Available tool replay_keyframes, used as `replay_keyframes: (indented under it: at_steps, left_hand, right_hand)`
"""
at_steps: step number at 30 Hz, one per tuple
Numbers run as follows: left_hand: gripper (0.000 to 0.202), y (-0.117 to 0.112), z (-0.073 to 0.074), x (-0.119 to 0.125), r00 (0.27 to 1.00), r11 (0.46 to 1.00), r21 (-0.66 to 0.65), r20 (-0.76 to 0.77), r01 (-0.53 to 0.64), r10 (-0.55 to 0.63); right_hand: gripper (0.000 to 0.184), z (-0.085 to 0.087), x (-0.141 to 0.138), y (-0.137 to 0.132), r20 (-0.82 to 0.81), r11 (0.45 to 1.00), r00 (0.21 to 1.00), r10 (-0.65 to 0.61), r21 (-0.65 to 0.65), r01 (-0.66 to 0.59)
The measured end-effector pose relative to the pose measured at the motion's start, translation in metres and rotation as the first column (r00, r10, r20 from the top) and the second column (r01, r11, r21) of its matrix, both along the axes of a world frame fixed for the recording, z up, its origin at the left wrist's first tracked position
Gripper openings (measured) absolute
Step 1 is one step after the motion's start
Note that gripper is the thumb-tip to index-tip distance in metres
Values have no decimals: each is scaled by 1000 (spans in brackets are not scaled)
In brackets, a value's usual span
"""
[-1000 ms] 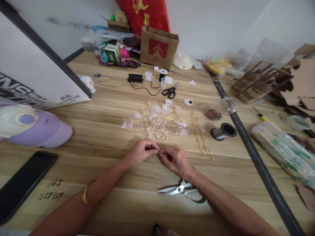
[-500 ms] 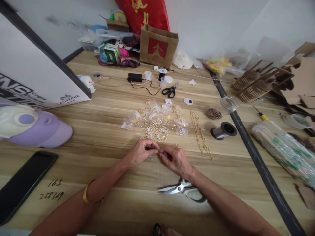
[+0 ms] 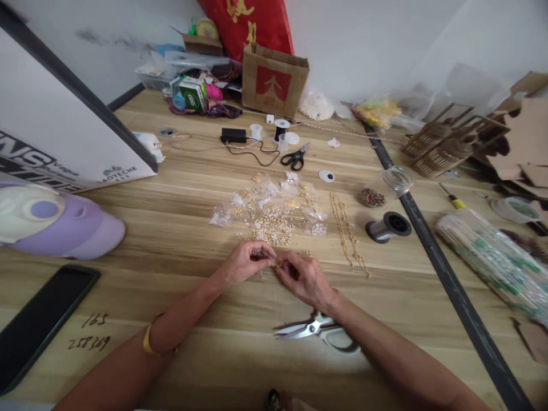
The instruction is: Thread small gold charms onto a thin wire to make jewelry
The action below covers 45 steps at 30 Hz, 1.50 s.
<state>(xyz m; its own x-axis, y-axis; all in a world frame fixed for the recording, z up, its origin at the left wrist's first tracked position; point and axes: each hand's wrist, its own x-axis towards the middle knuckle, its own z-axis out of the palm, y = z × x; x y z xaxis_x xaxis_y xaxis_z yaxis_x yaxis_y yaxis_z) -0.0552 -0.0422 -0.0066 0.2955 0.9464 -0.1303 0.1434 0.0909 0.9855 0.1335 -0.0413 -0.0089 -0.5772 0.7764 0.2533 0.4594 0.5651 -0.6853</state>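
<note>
My left hand point(image 3: 246, 262) and my right hand point(image 3: 305, 278) meet fingertip to fingertip low over the wooden table point(image 3: 171, 240), both pinched on a tiny gold bead or finding point(image 3: 277, 264) that is too small to name. Just beyond my fingers lies a heap of small gold and white beads with clear little bags point(image 3: 272, 214). A gold chain point(image 3: 349, 234) stretches to the right of the heap. Silver scissors point(image 3: 319, 330) lie beside my right wrist.
A black phone point(image 3: 40, 319) and a lilac cap point(image 3: 64, 220) lie at the left, a wire spool point(image 3: 389, 226), a bead dish point(image 3: 373, 197) and black scissors point(image 3: 296, 157) further out. A paper bag point(image 3: 274, 80) stands at the back, a bagged bundle of sticks point(image 3: 492, 260) at the right.
My hands have stayed together over the same spot, with only slight finger movement. The view shifted a little.
</note>
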Motion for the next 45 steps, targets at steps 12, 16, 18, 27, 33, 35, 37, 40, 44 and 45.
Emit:
replay_keyframes:
  at_steps: [12, 16, 18, 27, 33, 35, 37, 40, 44, 45]
  left_hand:
    - [6, 1, 1, -1, 1000, 1000, -15, 3, 18, -18]
    - [7, 1, 2, -1, 1000, 1000, -25, 5, 16, -16]
    - [7, 1, 2, -1, 1000, 1000, -25, 5, 12, -12]
    - [7, 1, 3, -1, 1000, 999, -39, 14, 10, -10]
    - [9, 1, 2, -2, 1000, 999, -53, 22, 9, -8]
    - [9, 1, 2, -2, 1000, 998, -57, 25, 6, -5]
    - [9, 2, 2, -3, 1000, 998, -57, 29, 3, -1]
    - [8, 2, 2, -2, 999, 998, -62, 35, 2, 0]
    - [10, 2, 2, -2, 999, 998, -64, 34, -3, 5]
    - [10, 2, 2, -2, 999, 998, -63, 35, -3, 5]
  right_hand:
    - [10, -2, 1, 1, 12, 999, 999, 32, -13, -31]
    - [10, -1, 1, 1, 16, 999, 999, 38, -17, -38]
    - [11, 0, 0, 1, 17, 999, 999, 34, -18, -33]
    - [13, 1, 0, 1, 16, 999, 999, 35, -24, -34]
    - [14, 1, 1, 1, 5, 999, 999, 38, -17, -37]
    - [13, 1, 1, 1, 2, 999, 999, 38, -13, -38]
    - [13, 1, 1, 1, 2, 999, 999, 36, -14, -36]
    - [12, 0, 1, 1, 8, 999, 999, 37, -13, -37]
    - [12, -1, 1, 1, 9, 999, 999, 41, -4, -41]
    - [12, 0, 1, 1, 11, 999, 999, 40, -6, -40]
